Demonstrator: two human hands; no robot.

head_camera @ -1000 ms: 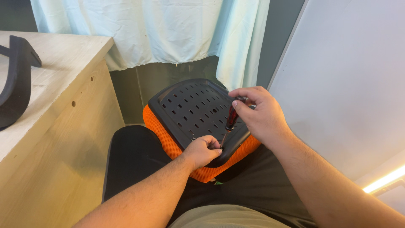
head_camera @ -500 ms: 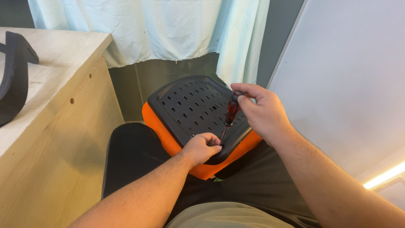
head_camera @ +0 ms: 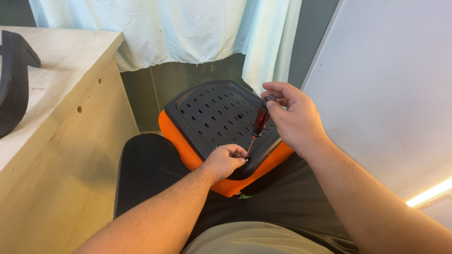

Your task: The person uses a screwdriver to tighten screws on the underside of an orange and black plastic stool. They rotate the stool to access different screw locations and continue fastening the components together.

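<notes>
The right hand (head_camera: 294, 117) grips the top of a red-handled screwdriver (head_camera: 259, 124) with its fingertips, holding it nearly upright. The tip meets the near edge of a black slotted panel (head_camera: 216, 113) on an orange cushion (head_camera: 188, 148) resting in the person's lap. The left hand (head_camera: 225, 161) is pinched tight around the tip there. A wooden desk (head_camera: 61, 117) stands to the left.

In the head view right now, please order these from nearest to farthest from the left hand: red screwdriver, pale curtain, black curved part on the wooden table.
1. Red screwdriver, tip beside the left hand.
2. Pale curtain, hanging beyond.
3. Black curved part, far left on the wooden table.
</notes>
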